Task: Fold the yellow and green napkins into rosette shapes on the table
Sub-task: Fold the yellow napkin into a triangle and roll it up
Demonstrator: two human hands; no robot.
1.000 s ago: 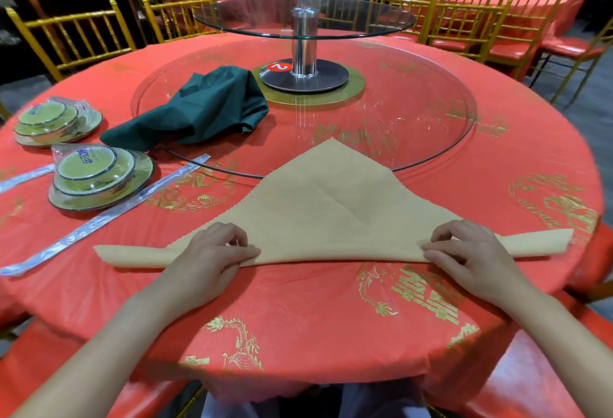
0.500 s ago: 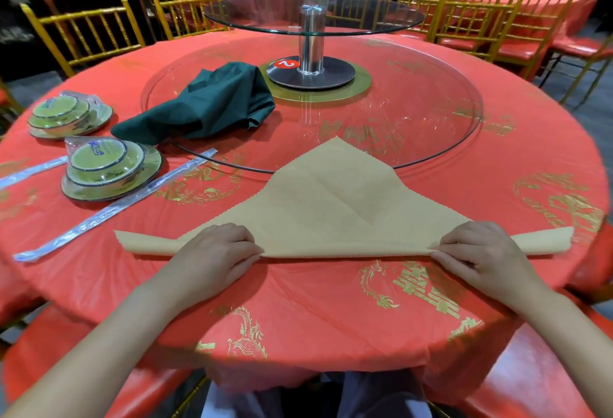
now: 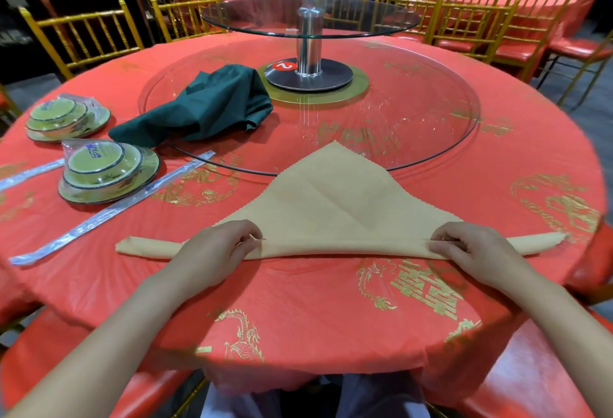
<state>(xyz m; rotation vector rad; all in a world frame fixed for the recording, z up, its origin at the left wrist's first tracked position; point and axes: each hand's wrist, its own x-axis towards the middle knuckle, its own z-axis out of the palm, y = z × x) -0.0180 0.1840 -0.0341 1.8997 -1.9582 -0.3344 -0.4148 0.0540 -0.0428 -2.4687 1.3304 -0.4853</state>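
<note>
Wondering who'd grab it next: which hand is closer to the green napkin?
Left. The left hand holds the rolled edge of the yellow napkin, on the near side of the green napkin; the right hand holds it farther right.

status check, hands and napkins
Left hand, right hand pinching folded near edge of triangular yellow cloth napkin. Crumpled dark green cloth napkin untouched. Nothing blocking.

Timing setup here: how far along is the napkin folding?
Done: the yellow napkin is a triangle with its near edge rolled into a band. In hand: left hand and right hand grip that band. Left: coiling it into a rosette, then the green napkin, crumpled over the rim of the glass turntable.
</note>
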